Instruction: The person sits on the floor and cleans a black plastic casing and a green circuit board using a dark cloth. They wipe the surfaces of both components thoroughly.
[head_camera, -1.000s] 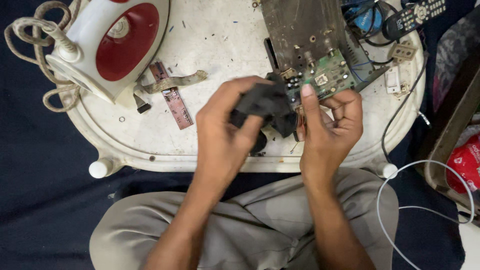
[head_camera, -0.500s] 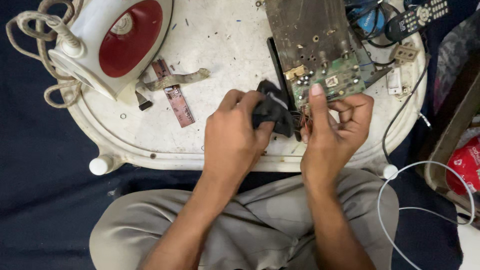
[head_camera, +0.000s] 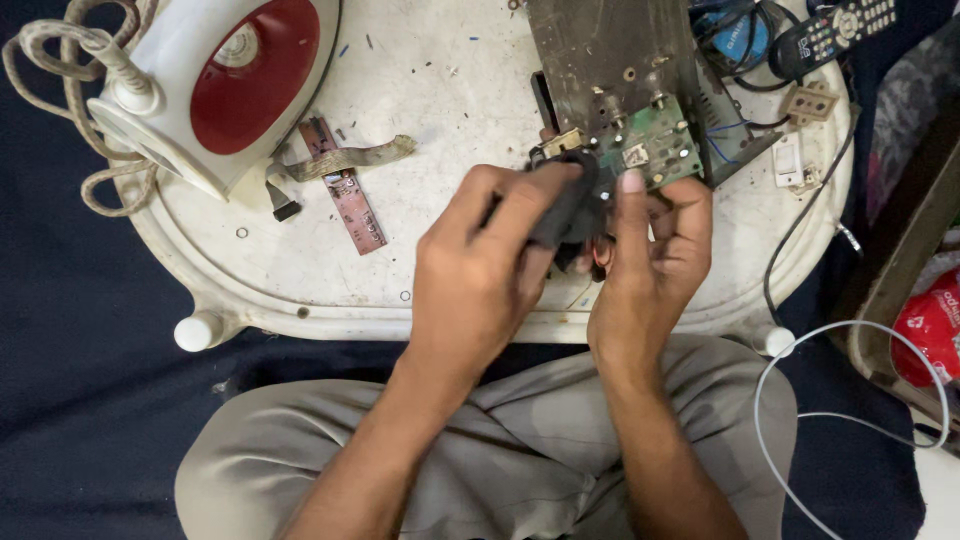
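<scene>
My left hand (head_camera: 485, 265) grips a black blocky component (head_camera: 567, 210) at the near edge of a brown and green circuit board (head_camera: 625, 95). My right hand (head_camera: 655, 255) holds the same part and the board's green corner, thumb pressed on the board. Both hands meet over the front of a white oval table (head_camera: 440, 250). The underside of the black part is hidden by my fingers.
A red and white clothes iron (head_camera: 215, 85) with a braided cord (head_camera: 60, 110) sits at the table's back left. A small reddish board strip (head_camera: 345, 190) lies beside it. A remote control (head_camera: 835, 30), wires and a white cable (head_camera: 850, 400) lie at the right.
Both hands have stayed on the black part, shifting it slightly up toward the board's green corner. My left fingers have closed further over it.
</scene>
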